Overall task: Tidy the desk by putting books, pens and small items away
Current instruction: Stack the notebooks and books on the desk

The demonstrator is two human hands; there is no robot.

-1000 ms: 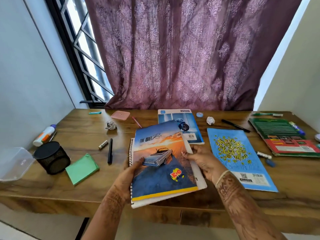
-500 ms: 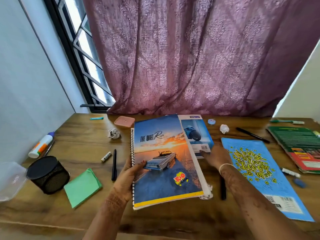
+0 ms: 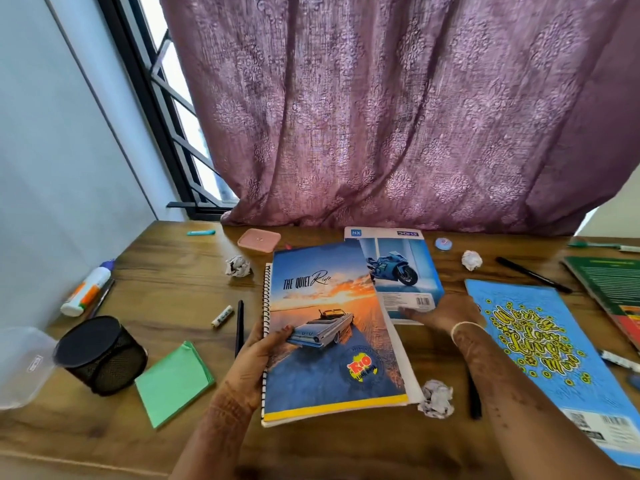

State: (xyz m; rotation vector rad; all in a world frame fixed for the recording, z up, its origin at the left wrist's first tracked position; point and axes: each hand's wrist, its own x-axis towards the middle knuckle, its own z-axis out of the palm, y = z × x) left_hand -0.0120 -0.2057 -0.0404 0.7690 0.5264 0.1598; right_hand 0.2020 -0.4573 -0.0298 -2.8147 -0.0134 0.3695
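Right hand (image 3: 440,311) now on motorcycle notebook (image 3: 401,268)

We see a mauve damask-patterned curtain (image 3: 398,116), brown wood-grain desk (image 3: 173,278), blue and orange sunset notebook (image 3: 329,334) with yellow bottom stripe, blue booklet (image 3: 540,341) with yellow lettering, green sticky pad (image 3: 173,386), black mesh cup (image 3: 100,355), pink case (image 3: 259,239).

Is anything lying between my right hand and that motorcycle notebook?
Nothing visible does. The right hand already rests with its fingertips on the near edge of the motorcycle notebook. The car notebook, held by the left hand, overlaps the motorcycle notebook's left side.
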